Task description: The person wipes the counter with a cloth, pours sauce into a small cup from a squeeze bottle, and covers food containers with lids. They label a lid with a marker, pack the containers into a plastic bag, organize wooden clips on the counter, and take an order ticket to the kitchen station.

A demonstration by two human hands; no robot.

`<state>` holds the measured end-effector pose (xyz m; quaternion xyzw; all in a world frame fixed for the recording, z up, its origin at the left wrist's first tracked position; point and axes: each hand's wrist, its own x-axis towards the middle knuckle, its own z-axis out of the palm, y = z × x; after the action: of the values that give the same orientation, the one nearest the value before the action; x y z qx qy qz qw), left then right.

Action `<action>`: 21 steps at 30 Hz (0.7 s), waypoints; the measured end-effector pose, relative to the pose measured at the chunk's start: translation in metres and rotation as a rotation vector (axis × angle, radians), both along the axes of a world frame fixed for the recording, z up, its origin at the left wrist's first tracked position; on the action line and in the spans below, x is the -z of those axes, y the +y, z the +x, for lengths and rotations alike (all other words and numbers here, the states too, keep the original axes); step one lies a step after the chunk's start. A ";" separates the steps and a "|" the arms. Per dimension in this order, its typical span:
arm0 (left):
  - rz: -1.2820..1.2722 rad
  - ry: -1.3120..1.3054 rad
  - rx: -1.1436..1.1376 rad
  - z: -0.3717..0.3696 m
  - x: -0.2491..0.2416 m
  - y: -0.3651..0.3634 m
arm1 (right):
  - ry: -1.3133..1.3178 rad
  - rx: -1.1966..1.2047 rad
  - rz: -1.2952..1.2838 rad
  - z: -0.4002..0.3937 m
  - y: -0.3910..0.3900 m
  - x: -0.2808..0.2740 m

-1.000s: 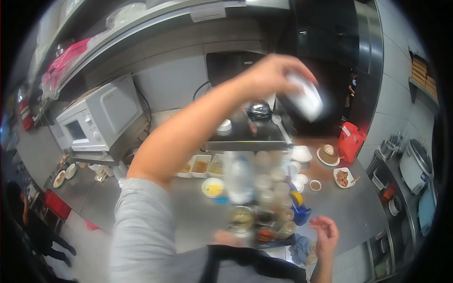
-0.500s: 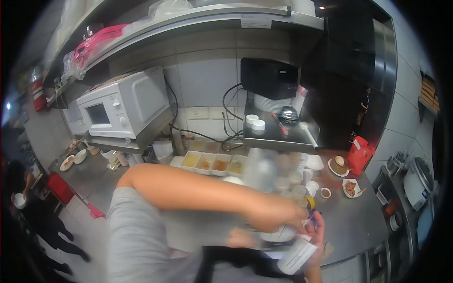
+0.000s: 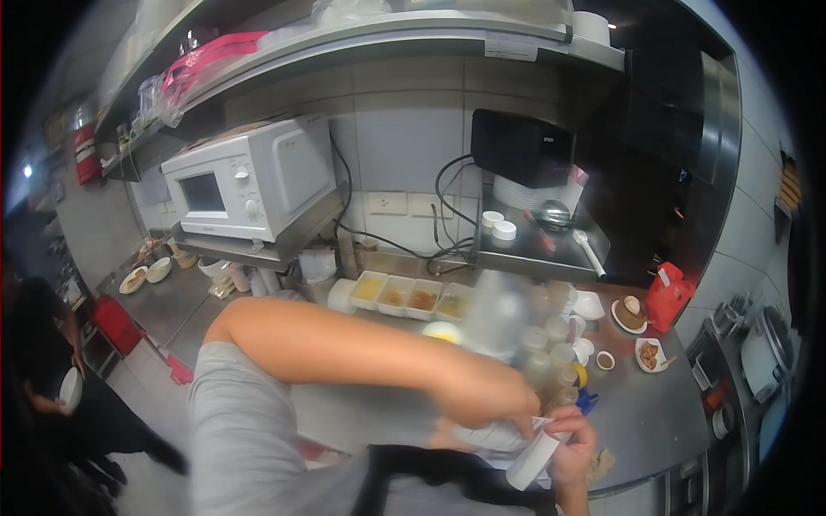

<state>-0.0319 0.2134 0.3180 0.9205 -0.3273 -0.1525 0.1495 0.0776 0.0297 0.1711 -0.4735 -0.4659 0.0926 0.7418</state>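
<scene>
My left hand [image 3: 495, 400] reaches across from the left, its curled fingers meeting the top edge of a white paper slip [image 3: 532, 463]. That slip bends downward in a curl. My right hand [image 3: 575, 443], lower right, pinches the same slip near its upper corner. Under and beside my left hand lies another printed white paper [image 3: 492, 437], partly covered. A skin-coloured patch shows left of it; I cannot make out what it belongs to. Close beyond my hands stand several bottles [image 3: 538, 365], a yellow tape roll [image 3: 580, 375] and a blue object [image 3: 588, 401].
White tubs of sauces and spices [image 3: 396, 292] line the counter's back. A microwave [image 3: 249, 181] sits on a wall shelf, a black EPSON device [image 3: 520, 148] on a raised stand. Food bowl [image 3: 650, 354], dessert plate [image 3: 630, 316] and red bag [image 3: 671, 297] stand right. Another person [image 3: 43, 370] holds a white bowl.
The view has shifted slightly, so the surroundings sit further right. My left fingers have moved down onto the slip's edge. At left, the other person's white bowl has moved lower and tilted.
</scene>
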 end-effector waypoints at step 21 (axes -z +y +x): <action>-0.637 -1.564 -0.695 0.025 -0.209 0.201 | 0.206 0.156 -0.160 0.026 -0.008 0.031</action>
<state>-0.0072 0.4145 0.5265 0.7233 -0.0665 0.6660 0.1697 0.1034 0.0214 0.1402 -0.5538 -0.3402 0.1194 0.7506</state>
